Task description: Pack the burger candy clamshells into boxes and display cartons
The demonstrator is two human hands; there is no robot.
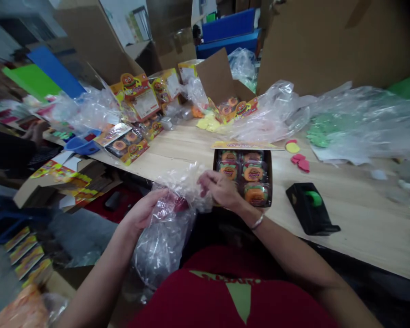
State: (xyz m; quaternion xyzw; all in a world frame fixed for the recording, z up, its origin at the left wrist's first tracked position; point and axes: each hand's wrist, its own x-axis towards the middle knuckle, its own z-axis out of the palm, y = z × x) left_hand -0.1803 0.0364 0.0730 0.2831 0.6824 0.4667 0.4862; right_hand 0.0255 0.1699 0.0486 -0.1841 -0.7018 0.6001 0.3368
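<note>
A crumpled clear plastic bag point(166, 246) hangs at the table's front edge, in front of my body. My left hand point(149, 207) is closed on its upper part, and something dark red shows through the film beside the fingers. At the bag's bunched top, my right hand point(220, 187) has its fingers curled against the plastic; its fingertips are partly hidden. Just beyond the right hand is an open display box point(271, 182) holding several burger-shaped items point(253, 173) in clear packs. The right hand and forearm cover its near left corner.
A black tape dispenser point(310, 209) stands at the right, with pink and yellow pieces point(299, 162) behind it. Printed burger boxes point(140, 100) and plastic bags point(273, 111) line the back. Flattened cartons point(68, 177) lie lower left; another person's hand point(37, 131) shows at far left.
</note>
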